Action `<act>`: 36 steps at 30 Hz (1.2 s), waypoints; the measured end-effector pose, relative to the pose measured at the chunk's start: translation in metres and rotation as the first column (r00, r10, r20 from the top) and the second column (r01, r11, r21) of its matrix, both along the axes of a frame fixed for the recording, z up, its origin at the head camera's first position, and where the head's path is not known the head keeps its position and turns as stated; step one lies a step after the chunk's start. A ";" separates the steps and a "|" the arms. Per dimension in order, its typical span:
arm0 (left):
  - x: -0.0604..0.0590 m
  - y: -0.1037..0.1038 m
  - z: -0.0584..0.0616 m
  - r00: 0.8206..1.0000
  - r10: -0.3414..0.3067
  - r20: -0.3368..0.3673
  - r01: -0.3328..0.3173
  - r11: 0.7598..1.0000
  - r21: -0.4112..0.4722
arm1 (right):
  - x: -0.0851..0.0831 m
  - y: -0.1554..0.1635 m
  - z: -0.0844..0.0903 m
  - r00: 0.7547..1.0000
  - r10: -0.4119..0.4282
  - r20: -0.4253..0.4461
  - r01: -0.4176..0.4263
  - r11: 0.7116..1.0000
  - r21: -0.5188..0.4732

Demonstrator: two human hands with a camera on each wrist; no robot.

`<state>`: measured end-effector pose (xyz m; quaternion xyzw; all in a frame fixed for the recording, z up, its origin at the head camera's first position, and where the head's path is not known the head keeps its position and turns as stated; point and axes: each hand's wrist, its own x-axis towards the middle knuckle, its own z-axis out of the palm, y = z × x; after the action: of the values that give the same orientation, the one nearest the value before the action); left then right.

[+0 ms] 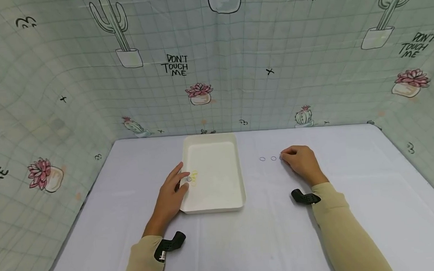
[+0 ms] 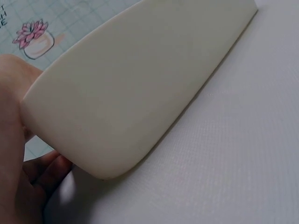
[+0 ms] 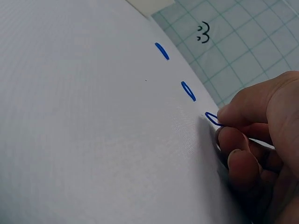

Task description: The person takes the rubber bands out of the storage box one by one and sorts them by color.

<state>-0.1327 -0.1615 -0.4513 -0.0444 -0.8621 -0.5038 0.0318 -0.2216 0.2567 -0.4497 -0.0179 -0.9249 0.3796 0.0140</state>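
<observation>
While the left hand (image 1: 171, 193) rests against the left wall of the cream tray (image 1: 236, 171), its fingers lie loosely spread with the tips reaching over the rim toward a small cluster of yellow rings (image 1: 193, 177) inside. The left wrist view shows the tray's outer wall as smooth, matte and round-cornered, with the palm touching it. Right of the tray, on the white table (image 1: 351, 210), two small blue rings (image 1: 267, 158) lie flat in a row, apart from each other. Just right of them the right hand (image 1: 301, 161) is curled, thumb and forefinger pinching a third blue ring (image 3: 212, 118), which the right wrist view shows tipped up at the fingertips, one edge at the table. The rings look thin and round, like fine elastic bands. The table cover has a fine woven texture. Behind the tray, the pale green gridded backdrop (image 1: 237, 90) carries cactus and pink succulent drawings and the words "DON'T TOUCH ME" in black.
</observation>
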 end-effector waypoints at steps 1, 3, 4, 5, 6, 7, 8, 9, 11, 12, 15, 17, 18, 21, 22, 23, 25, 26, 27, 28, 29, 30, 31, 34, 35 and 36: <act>0.000 0.001 -0.001 1.000 0.000 0.000 0.000 1.000 -0.002 | 0.001 0.001 0.000 1.000 0.003 -0.001 -0.003 1.000 0.004; 0.000 0.002 -0.002 1.000 0.005 0.000 -0.005 1.000 -0.014 | 0.001 0.002 0.000 1.000 0.004 -0.001 -0.004 1.000 0.011; -0.001 0.002 -0.002 1.000 0.006 -0.002 -0.006 1.000 -0.018 | 0.001 0.002 0.000 1.000 0.005 -0.002 -0.005 1.000 0.015; -0.001 0.002 -0.002 1.000 0.006 -0.004 -0.007 1.000 -0.022 | 0.001 0.002 0.000 1.000 0.005 -0.004 -0.005 1.000 0.018; -0.001 0.002 -0.001 1.000 0.005 -0.008 -0.006 1.000 -0.027 | 0.001 0.001 0.000 1.000 0.005 -0.006 -0.005 1.000 0.016; -0.002 0.002 -0.001 1.000 0.006 -0.012 -0.006 1.000 -0.028 | 0.000 0.001 0.001 1.000 0.005 -0.010 -0.005 1.000 0.021; -0.002 0.002 0.000 1.000 0.007 -0.014 -0.007 1.000 -0.029 | 0.000 0.001 0.002 1.000 0.002 -0.013 -0.001 1.000 0.026; -0.002 0.002 0.001 1.000 0.007 -0.014 -0.008 1.000 -0.028 | 0.000 0.001 0.002 1.000 -0.001 -0.012 0.001 1.000 0.030; -0.001 0.002 0.001 1.000 0.011 -0.007 -0.011 1.000 -0.026 | 0.000 0.001 0.003 1.000 -0.003 -0.009 0.003 0.999 0.036; -0.001 0.002 0.001 1.000 0.013 -0.002 -0.014 1.000 -0.024 | 0.000 0.002 0.003 1.000 -0.003 -0.008 0.004 0.999 0.039; 0.001 0.002 0.000 1.000 0.018 0.011 -0.018 1.000 -0.016 | 0.001 0.003 0.003 1.000 -0.001 -0.006 0.002 0.999 0.048; 0.001 0.002 -0.001 1.000 0.013 0.010 -0.013 1.000 -0.014 | 0.002 0.004 0.002 1.000 -0.002 -0.004 0.003 0.999 0.043; 0.001 0.002 -0.001 1.000 0.010 0.009 -0.010 1.000 -0.015 | 0.002 0.005 0.002 1.000 -0.005 0.002 0.005 0.999 0.034; 0.000 0.002 0.000 1.000 0.004 0.001 -0.004 1.000 -0.023 | 0.003 0.007 0.003 0.999 -0.014 0.046 0.015 1.000 -0.021; 0.000 0.002 0.000 1.000 0.004 -0.001 -0.004 1.000 -0.025 | 0.003 0.007 0.003 0.998 -0.019 0.062 0.022 0.999 -0.042; 0.000 0.002 0.000 1.000 0.004 -0.002 -0.004 1.000 -0.029 | 0.003 0.007 0.003 0.997 -0.025 0.079 0.030 0.997 -0.064; 0.000 0.001 0.000 1.000 0.004 -0.004 -0.004 0.999 -0.032 | 0.003 0.008 0.004 0.994 -0.037 0.105 0.047 0.994 -0.103; 0.001 0.001 0.000 1.000 0.003 -0.003 -0.003 0.999 -0.033 | 0.003 0.008 0.004 0.993 -0.042 0.113 0.055 0.992 -0.114; 0.001 0.001 0.000 1.000 0.002 -0.002 -0.002 0.999 -0.032 | 0.003 0.008 0.004 0.992 -0.044 0.119 0.059 0.991 -0.121; 0.001 0.001 0.000 1.000 0.001 -0.001 -0.001 1.000 -0.030 | 0.003 0.008 0.005 0.991 -0.046 0.124 0.062 0.990 -0.128; 0.001 0.001 0.000 1.000 0.002 0.001 -0.002 1.000 -0.029 | 0.003 0.009 0.005 0.990 -0.047 0.130 0.064 0.989 -0.133; 0.001 0.001 0.000 1.000 0.002 0.001 -0.002 1.000 -0.026 | 0.003 0.008 0.005 0.990 -0.048 0.134 0.067 0.988 -0.138; 0.001 0.001 0.000 1.000 0.001 0.001 -0.001 1.000 -0.023 | 0.003 0.009 0.005 0.989 -0.048 0.136 0.067 0.988 -0.140; 0.001 0.001 -0.001 1.000 -0.001 -0.003 0.001 1.000 -0.012 | 0.003 0.008 0.005 0.988 -0.054 0.143 0.075 0.986 -0.146; 0.000 0.001 -0.001 1.000 -0.002 -0.005 0.002 1.000 -0.010 | 0.003 0.008 0.005 0.988 -0.060 0.145 0.081 0.986 -0.147; 0.000 0.001 -0.001 1.000 -0.003 -0.008 0.003 1.000 -0.008 | 0.003 0.008 0.005 0.988 -0.063 0.143 0.085 0.985 -0.149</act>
<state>-0.1326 -0.1609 -0.4521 -0.0477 -0.8639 -0.5002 0.0346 -0.2182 0.2644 -0.4447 -0.0795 -0.8900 0.4474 -0.0372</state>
